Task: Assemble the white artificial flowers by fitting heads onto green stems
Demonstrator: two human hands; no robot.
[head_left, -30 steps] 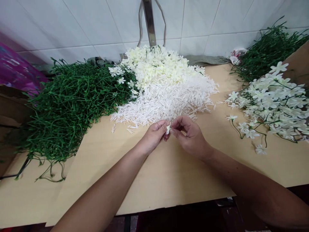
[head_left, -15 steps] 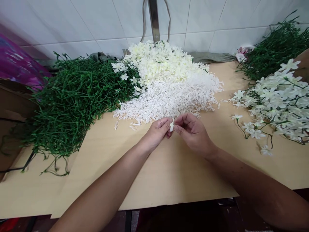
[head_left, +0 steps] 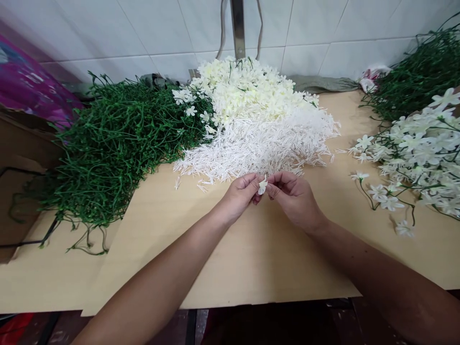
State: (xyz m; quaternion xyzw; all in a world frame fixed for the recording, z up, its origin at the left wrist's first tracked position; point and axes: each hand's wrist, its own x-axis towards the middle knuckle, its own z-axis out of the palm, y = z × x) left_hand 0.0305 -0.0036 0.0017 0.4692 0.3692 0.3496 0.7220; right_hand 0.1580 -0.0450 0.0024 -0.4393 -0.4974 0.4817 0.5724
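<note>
Item: 1 white flower piece (head_left: 263, 186), standing roughly upright above the table (head_left: 251, 268), pinched between the 2 hands. Left hand (head_left: 240, 195) and right hand (head_left: 295, 200) close on it narrowly from opposite sides, equally near. Just behind: 1 pile of white stamens (head_left: 258, 143) and 1 heap of cream blossoms (head_left: 247, 88). Flanking: 2 green stem heaps, left (head_left: 118, 143) and far right (head_left: 417, 76). At right: 1 cluster of stemmed flowers (head_left: 420, 153).

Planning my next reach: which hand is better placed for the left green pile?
Left, probably: the left hand is nearer the green pile; the right hand must cross over. Both pinch the white flower.
</note>
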